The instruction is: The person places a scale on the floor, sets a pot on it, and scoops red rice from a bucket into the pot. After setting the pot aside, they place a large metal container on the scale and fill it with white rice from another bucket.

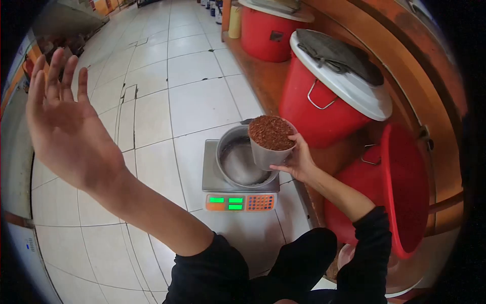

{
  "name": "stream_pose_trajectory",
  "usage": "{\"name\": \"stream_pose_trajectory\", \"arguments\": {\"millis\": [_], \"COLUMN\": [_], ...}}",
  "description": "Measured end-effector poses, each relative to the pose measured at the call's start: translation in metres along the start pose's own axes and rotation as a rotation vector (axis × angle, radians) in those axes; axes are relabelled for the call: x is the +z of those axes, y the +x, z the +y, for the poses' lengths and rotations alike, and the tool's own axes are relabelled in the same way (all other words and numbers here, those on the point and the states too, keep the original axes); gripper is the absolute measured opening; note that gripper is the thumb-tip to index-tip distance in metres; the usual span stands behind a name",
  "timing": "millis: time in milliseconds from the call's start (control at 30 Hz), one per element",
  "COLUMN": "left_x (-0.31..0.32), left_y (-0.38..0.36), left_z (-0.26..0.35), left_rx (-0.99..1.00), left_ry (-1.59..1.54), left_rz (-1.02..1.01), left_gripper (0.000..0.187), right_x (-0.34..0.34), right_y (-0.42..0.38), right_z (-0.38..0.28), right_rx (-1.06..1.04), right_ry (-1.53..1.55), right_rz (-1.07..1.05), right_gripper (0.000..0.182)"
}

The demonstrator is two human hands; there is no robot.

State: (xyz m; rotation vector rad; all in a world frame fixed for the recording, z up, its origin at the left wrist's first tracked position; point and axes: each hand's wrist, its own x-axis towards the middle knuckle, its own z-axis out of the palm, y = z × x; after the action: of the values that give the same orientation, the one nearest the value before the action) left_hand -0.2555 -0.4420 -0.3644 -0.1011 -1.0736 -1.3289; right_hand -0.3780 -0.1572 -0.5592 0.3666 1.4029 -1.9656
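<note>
My right hand (298, 161) grips a translucent plastic cup (267, 158), filled to the brim with reddish-brown coarse grounds (272, 133). The cup is over the right side of a round metal pot (238, 161), hiding part of it. Some dark residue shows inside the pot. Beneath it is a digital scale (210, 172), whose orange panel (260, 202) has lit green displays. Raised at the left, well away from the scale, my left hand (71, 121) is open with its fingers spread and palm showing, holding nothing.
On a brown ledge (253, 66) to the right stand red buckets; the nearer lidded bucket (309, 106) has a dark cloth (339, 58) on its white lid. An open red tub (392, 182) is beside my right arm. White floor tiles (202, 101) stretch ahead.
</note>
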Motion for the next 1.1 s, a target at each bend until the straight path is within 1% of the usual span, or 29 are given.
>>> {"name": "stream_pose_trajectory", "arguments": {"millis": [33,133,167,267,367,467,600,633,733,833,933,967,1067,1100], "left_x": [0.001,-0.008,-0.011,-0.015,-0.018,-0.016,-0.017,-0.017,-0.011,-0.001,0.014,0.018,0.037,0.047], "left_y": [0.003,0.005,0.005,0.004,0.005,0.004,0.003,0.003,0.000,-0.005,-0.012,-0.015,-0.028,-0.034], "left_z": [0.005,0.006,0.006,0.005,0.001,-0.002,-0.006,-0.007,-0.007,-0.008,-0.012,-0.014,-0.018,-0.018], "left_rx": [-0.023,-0.001,0.002,0.002,-0.016,-0.038,-0.044,-0.042,-0.049,-0.053,-0.034,-0.022,-0.022,-0.041], "left_ry": [0.014,0.023,0.028,0.038,0.048,0.073,0.088,0.097,0.113,0.110,0.091,0.104,0.131,0.136], "left_rz": [0.006,-0.017,-0.029,-0.065,-0.094,-0.119,-0.161,-0.167,-0.161,-0.143,-0.126,-0.156,-0.234,-0.249], "left_gripper": [0.043,0.043,0.044,0.044,0.046,0.047,0.048,0.048,0.047,0.047,0.041,0.042,0.044,0.044], "right_x": [0.004,0.003,0.001,-0.001,-0.007,0.009,0.010,0.011,0.012,0.024,0.034,0.032,0.014,0.010], "right_y": [0.007,0.037,0.043,0.054,0.069,0.052,0.047,0.045,0.055,0.047,0.038,0.039,0.006,-0.023], "right_z": [0.008,0.026,0.031,0.043,0.056,0.064,0.069,0.065,0.053,0.033,0.007,-0.008,-0.073,-0.090], "right_rx": [-0.021,-0.077,-0.143,-0.289,-0.689,-0.821,-0.958,-0.964,-1.414,-1.340,-1.037,-0.734,-0.029,-0.008], "right_ry": [-0.023,-0.235,-0.335,-0.571,-1.150,-1.440,-1.755,-1.831,-1.952,-1.883,-1.596,-1.609,-0.747,-0.724], "right_rz": [0.052,0.178,0.198,0.178,0.257,0.283,0.064,-0.011,-0.098,0.015,0.353,0.393,-0.155,-0.232], "right_gripper": [0.079,0.063,0.058,0.059,0.063,0.065,0.069,0.072,0.073,0.072,0.070,0.070,0.075,0.080]}}
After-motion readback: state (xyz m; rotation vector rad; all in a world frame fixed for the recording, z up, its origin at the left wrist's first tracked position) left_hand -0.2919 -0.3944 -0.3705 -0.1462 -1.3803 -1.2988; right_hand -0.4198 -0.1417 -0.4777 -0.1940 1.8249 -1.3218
